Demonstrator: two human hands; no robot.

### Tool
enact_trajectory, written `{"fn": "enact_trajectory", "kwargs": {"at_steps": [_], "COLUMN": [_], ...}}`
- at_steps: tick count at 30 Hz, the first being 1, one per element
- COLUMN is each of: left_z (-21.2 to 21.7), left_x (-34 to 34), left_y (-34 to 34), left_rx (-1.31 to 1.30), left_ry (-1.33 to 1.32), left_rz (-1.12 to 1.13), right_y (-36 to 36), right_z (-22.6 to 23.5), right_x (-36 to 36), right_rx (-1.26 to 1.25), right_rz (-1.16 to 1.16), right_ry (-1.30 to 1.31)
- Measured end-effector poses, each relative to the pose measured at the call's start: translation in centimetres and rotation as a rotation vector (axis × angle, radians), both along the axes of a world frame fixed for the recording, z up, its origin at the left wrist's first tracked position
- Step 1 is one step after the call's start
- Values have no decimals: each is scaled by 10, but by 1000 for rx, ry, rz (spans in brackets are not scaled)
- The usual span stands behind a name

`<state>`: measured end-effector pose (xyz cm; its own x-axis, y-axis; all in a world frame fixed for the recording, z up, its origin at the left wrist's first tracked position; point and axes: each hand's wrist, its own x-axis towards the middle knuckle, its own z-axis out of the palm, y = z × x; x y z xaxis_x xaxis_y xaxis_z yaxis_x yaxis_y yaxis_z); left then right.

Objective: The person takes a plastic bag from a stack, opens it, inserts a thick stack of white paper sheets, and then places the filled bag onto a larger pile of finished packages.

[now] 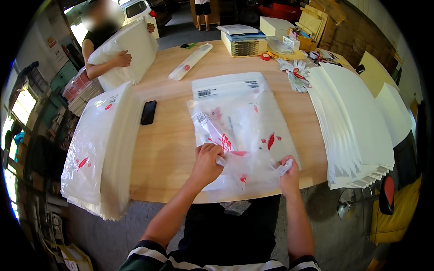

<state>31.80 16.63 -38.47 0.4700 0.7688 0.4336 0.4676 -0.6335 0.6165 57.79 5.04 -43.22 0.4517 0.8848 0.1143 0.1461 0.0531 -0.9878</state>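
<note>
A clear plastic bag (pixel 253 156) with red printing lies in front of me, on top of a stack of flat plastic bags (pixel 228 88) with printed labels. My left hand (pixel 208 163) is closed on the near left part of the bag, where a bunched bit of film shows beside the fingers. At the near right, my right hand (pixel 289 175) pinches a gathered corner of the same bag. Between both hands the film is wrinkled. Under the film, left of the middle, shows a narrow folded piece (pixel 214 131) with a barcode and red print; I cannot tell what it is.
On the wooden table (pixel 169 167), a tall stack of bags (pixel 97 149) and a black phone (pixel 148 113) are to the left. White sheets (pixel 348 122) fan out at the right. Gloves (pixel 296 77) and boxes (pixel 244 43) lie beyond. Another person (pixel 101 49) holds a white bundle (pixel 131 54).
</note>
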Motion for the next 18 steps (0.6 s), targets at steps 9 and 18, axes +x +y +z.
{"fn": "enact_trajectory", "kwargs": {"at_steps": [9, 18], "left_z": [29, 60], "left_x": [-4, -32], "left_y": [-16, 22], "left_rx": [-384, -131], "left_ry": [-419, -46], "left_rz": [-7, 239], "right_y": [-22, -14], "right_z": [44, 29], "right_x": [-6, 89], "right_rx": [-6, -282], "right_rz": [220, -353], "right_ry": [173, -375]}}
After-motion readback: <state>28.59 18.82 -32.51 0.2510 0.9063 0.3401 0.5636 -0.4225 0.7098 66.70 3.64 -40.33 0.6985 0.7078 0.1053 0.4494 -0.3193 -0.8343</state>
